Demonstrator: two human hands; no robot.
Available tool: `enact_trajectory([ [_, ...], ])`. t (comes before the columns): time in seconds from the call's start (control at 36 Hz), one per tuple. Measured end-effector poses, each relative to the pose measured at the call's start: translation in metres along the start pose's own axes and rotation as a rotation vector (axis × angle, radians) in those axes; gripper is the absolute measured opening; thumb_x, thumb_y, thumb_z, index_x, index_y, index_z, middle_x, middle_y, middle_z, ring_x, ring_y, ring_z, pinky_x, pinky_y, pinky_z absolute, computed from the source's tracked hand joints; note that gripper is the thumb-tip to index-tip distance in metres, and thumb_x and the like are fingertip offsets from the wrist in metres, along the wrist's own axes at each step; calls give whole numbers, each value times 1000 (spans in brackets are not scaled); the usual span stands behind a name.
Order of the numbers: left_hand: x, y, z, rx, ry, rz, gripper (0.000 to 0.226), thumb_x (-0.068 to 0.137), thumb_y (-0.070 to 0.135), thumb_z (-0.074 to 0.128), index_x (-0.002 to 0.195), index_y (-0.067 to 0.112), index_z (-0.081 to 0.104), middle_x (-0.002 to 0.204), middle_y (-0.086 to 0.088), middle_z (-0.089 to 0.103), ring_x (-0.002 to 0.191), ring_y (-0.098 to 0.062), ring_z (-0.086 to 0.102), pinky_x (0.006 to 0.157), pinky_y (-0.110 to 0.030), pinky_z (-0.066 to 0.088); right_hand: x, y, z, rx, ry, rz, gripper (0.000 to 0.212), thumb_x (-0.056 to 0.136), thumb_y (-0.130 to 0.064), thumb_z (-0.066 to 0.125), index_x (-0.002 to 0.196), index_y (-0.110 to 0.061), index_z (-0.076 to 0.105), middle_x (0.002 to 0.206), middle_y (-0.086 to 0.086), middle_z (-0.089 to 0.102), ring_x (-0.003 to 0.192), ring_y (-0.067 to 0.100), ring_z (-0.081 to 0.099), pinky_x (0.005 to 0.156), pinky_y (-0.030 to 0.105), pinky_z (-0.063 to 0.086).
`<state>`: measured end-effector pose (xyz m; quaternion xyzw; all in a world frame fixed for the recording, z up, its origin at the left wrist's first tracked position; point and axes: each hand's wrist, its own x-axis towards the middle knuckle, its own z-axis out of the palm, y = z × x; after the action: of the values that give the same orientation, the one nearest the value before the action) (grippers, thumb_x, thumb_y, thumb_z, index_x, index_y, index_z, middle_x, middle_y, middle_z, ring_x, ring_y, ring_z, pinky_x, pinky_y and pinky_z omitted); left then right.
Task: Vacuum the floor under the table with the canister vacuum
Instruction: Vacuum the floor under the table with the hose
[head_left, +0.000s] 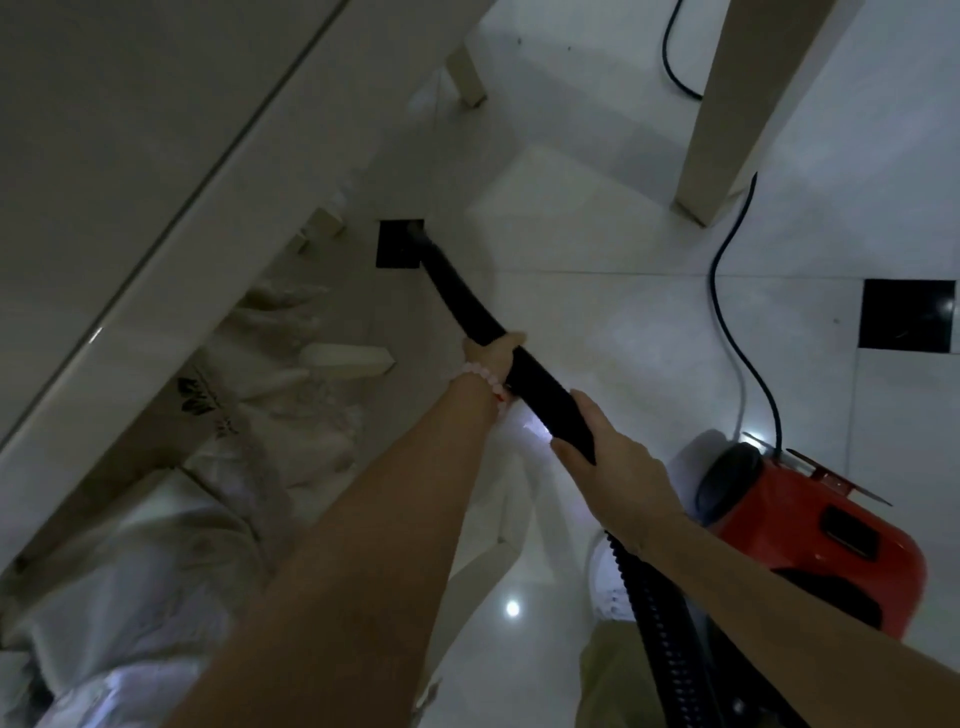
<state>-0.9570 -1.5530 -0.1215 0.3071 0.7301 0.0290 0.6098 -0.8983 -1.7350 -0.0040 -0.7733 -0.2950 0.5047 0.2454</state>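
A black vacuum wand (467, 306) slants from the centre up-left, its tip by a black floor tile (397, 244) at the edge of the white table (156, 171). My left hand (491, 361), with a pink bead bracelet, grips the wand at mid-length. My right hand (608, 462) grips its lower end, where the ribbed black hose (660, 629) begins. The red canister vacuum (826, 535) sits on the white floor at the lower right, close behind my right forearm.
White bags (270, 415) lie bunched under the table at the left. A table leg (727, 114) stands at the top right, another leg (467, 73) farther back. A dark power cord (737, 322) snakes across the tiles to the canister. Another black tile (906, 314) is at the right.
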Motion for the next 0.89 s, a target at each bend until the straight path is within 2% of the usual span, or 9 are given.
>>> enact_trajectory([
  [0.06,-60,21,18,46,-97,67,72,73,12,74,137,10,40,122,-19,55,102,-31,58,71,-39,56,1,3,-4,11,25,20,54,98,-37,40,147,-29,18,89,7,64,77,27,60,67,33,44],
  [0.19,-61,28,48,157,-112,144,45,78,7,66,117,11,44,126,-25,54,116,-41,56,97,-57,48,5,8,-14,58,82,60,53,98,-37,41,146,-30,19,86,12,65,73,29,61,64,33,44],
  [0.42,-56,34,66,238,-117,214,57,70,12,64,123,0,46,122,-26,56,115,-42,56,100,-51,47,8,11,-27,108,88,83,49,97,-34,43,143,-31,26,85,13,64,72,33,63,72,43,54],
  [0.5,-60,35,68,278,-90,224,42,84,7,61,123,-2,46,125,-27,55,116,-40,56,102,-49,46,9,12,-30,115,70,78,48,97,-34,43,142,-31,27,85,12,64,73,33,63,74,43,54],
  [0.58,-67,33,69,279,-76,227,15,89,8,58,102,4,52,121,-23,56,117,-40,55,101,-49,47,10,12,-30,122,76,77,49,97,-35,43,143,-30,25,87,12,64,74,33,63,75,44,54],
  [0.64,-70,32,73,245,-149,159,38,91,15,59,125,6,45,131,-20,50,119,-37,54,99,-46,48,14,15,-32,151,114,97,50,97,-36,43,143,-30,25,87,12,64,75,32,63,74,43,54],
  [0.67,-72,31,77,216,-201,113,58,91,19,59,142,11,31,136,-18,46,120,-34,53,95,-44,50,17,18,-35,172,138,113,52,97,-36,43,145,-30,23,90,13,65,77,32,63,75,43,53],
  [0.72,-77,31,86,180,-298,69,79,92,22,60,153,20,10,143,-16,42,122,-31,52,87,-41,51,23,22,-43,212,178,125,57,97,-38,44,148,-30,20,98,15,65,82,33,63,79,45,53],
  [0.89,-88,51,115,182,-341,155,51,92,16,58,138,20,37,134,-18,51,114,-31,55,84,-43,53,41,22,-70,213,219,107,58,97,-37,44,149,-30,19,107,10,65,84,31,64,79,39,53],
])
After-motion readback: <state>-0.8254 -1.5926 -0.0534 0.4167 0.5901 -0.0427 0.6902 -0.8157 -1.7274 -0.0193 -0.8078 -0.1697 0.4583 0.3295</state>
